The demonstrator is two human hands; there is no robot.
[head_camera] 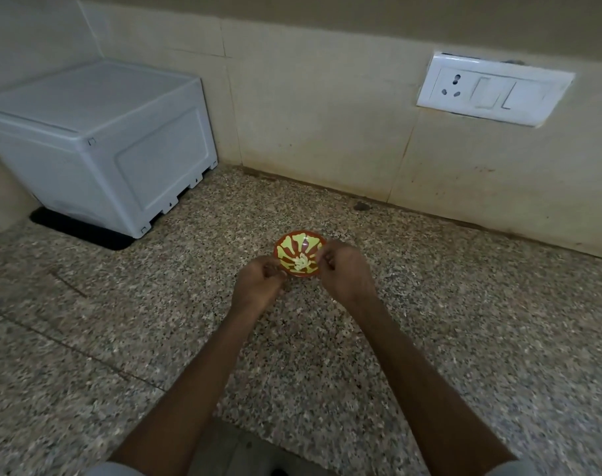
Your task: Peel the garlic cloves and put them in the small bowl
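The small red-and-yellow bowl (292, 242) sits on the speckled stone desk (121, 338), with pale peeled garlic cloves (301, 262) heaped inside. The left hand (258, 281) and right hand (346, 269) flank its near rim, fingers curled. Whether either pinches anything cannot be told.

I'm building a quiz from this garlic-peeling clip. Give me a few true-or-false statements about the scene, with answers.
1. The small bowl already holds pale cloves. True.
2. Both hands lie flat, far from the bowl. False: the left hand and right hand are at the bowl's near rim, fingers curled.
3. A white box stands at the back left of the counter. True.
4. The wall socket has a plug in it. False: its holes are empty.
5. The bowl is plain white. False: it is red with a yellow-green pattern.
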